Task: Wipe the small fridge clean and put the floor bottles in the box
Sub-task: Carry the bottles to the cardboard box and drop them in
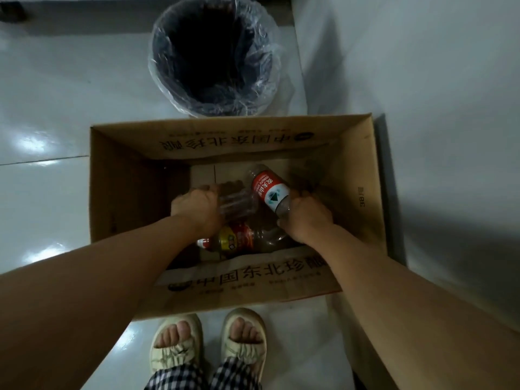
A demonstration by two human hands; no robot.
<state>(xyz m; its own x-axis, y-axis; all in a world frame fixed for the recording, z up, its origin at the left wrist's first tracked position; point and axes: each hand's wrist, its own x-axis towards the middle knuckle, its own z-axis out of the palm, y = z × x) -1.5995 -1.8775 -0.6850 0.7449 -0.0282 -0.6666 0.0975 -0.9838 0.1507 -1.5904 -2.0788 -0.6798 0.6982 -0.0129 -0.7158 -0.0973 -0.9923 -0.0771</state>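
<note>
— Hands, where are they?
— Both inside the cardboard box (363,175): left hand (197,206) grips a crumpled clear bottle (236,201), right hand (306,218) grips the red-labelled bottle (270,190).
— Anything beneath?
— Another bottle (239,239), lying flat.

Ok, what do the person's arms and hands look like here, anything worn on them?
Both arms are bare from the bottom edge of the frame down to the wrists: no sleeves show, and no gloves, watch, bracelets or rings are visible on the left hand or the right hand. Lower down, black-and-white checked trousers and cream ruched open-toe slippers show.
</note>
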